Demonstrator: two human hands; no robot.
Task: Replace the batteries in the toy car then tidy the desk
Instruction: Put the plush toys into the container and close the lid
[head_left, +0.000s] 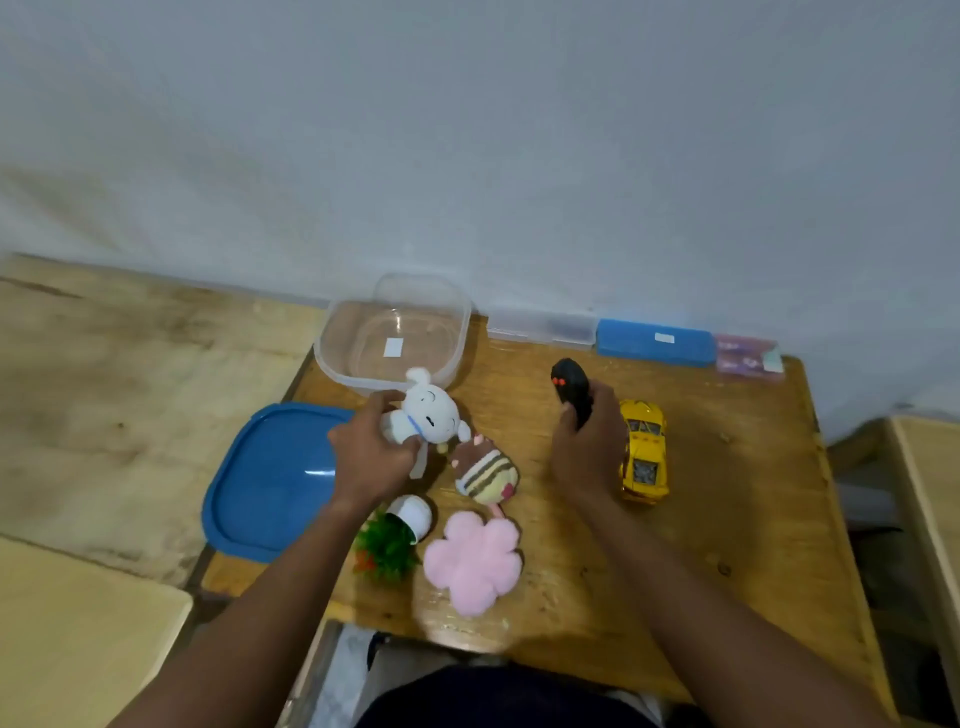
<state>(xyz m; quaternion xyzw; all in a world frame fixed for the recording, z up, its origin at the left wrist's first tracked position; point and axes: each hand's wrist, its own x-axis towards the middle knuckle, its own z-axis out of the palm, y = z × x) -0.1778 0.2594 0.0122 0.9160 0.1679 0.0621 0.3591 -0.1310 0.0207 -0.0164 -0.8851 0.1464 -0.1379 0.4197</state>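
The yellow toy car (644, 451) stands on the wooden desk (727, 519), right of centre, nose toward me. My right hand (587, 457) is just left of it and grips a black remote control (570, 387) with red buttons, held upright above the desk. My left hand (369, 457) holds a white plush dog (428, 413) in front of the clear plastic tub (395, 332) at the desk's back left. No batteries are visible.
A blue lid (270, 478) overhangs the desk's left edge. A striped plush ice cream (488, 475), a pink plush flower (472, 561) and a tipped small potted plant (397, 535) lie in front. A clear case (540, 327), a blue case (654, 343) and a pink packet (748, 356) line the wall.
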